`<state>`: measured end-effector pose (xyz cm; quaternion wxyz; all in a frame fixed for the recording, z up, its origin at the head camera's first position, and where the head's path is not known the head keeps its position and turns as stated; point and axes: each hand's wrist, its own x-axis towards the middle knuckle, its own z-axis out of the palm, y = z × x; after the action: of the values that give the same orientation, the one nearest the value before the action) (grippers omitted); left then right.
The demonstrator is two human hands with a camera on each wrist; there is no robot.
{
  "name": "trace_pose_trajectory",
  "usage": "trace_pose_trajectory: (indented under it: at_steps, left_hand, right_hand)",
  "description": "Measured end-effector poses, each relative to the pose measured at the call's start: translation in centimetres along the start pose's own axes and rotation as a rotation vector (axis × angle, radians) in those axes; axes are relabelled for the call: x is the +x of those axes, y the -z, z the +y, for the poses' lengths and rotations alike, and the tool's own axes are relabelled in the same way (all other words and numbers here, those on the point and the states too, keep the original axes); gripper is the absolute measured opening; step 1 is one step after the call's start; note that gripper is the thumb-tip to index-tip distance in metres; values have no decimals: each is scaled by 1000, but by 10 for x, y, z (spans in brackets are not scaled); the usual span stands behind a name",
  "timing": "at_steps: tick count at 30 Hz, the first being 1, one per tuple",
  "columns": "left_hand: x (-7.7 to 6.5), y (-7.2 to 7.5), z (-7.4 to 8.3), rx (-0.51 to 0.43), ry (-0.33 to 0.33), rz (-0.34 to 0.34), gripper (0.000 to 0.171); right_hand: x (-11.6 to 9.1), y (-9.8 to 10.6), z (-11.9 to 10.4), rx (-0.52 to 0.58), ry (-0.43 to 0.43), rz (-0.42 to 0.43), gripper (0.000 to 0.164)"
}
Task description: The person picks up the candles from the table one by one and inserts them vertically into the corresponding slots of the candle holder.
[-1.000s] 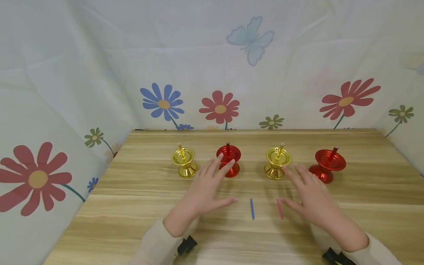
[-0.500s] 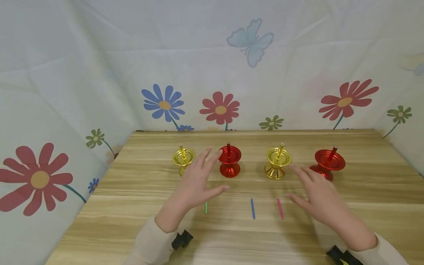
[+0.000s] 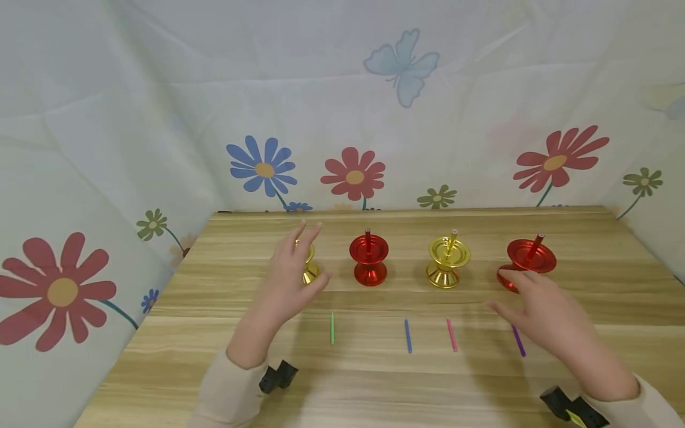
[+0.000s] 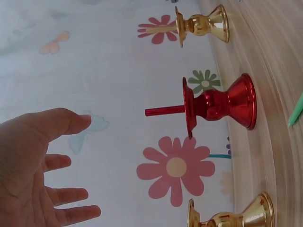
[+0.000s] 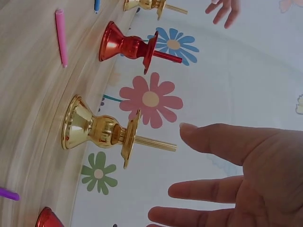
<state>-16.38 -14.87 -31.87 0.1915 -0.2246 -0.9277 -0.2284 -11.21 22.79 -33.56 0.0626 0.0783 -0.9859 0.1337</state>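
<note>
My left hand (image 3: 286, 276), fingers spread and holding nothing, hovers in front of the far-left gold candle holder (image 3: 310, 270) and hides part of it. On the other side my right hand (image 3: 553, 312) is raised with straight fingers, its fingertips overlapping the base of the right red candle holder (image 3: 535, 255). Between the hands stand another red holder (image 3: 370, 252) and a gold holder (image 3: 448, 261), each upright with a thin central tube. Nearer lie slim candle-like sticks: green (image 3: 332, 329), blue (image 3: 408, 336), pink (image 3: 452, 334) and purple (image 3: 518, 342), the last partly covered by the right hand.
The holders form a row across the wood-grain table (image 3: 385, 386), well in from its back edge. Behind and beside it hangs a white cloth (image 3: 299, 107) printed with flowers and a butterfly. A black wrist mount (image 3: 572, 407) sits by the right sleeve.
Both hands have moved apart, the left one leftward and the right one rightward. The green and purple sticks have come into sight, and the middle red holder is uncovered.
</note>
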Motion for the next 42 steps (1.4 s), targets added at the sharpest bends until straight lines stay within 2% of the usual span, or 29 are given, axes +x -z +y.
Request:
trace_pose_trajectory:
  at_steps: [5, 14, 22, 28, 35, 39, 42]
  left_hand:
    - [2, 9, -13, -1, 55, 50, 69]
    - [4, 16, -29, -22, 183, 67, 64]
    - [5, 10, -42, -63, 257, 72, 62]
    - [6, 7, -51, -110, 341, 37, 61]
    - [4, 2, -66, -160, 399, 24, 59]
    - [4, -3, -75, -235, 446, 16, 57]
    - [6, -7, -81, -309, 501, 13, 55]
  right_hand:
    - [1, 3, 1, -3, -28, -13, 61]
    - [1, 4, 7, -15, -58, -103, 55]
    - [2, 3, 11, 1, -82, -153, 47]
    - [5, 1, 16, -9, -95, -211, 43]
    - [7, -7, 22, -5, -120, -276, 49]
    - [8, -12, 24, -1, -134, -303, 53]
    - [8, -16, 26, 1, -145, -319, 41]
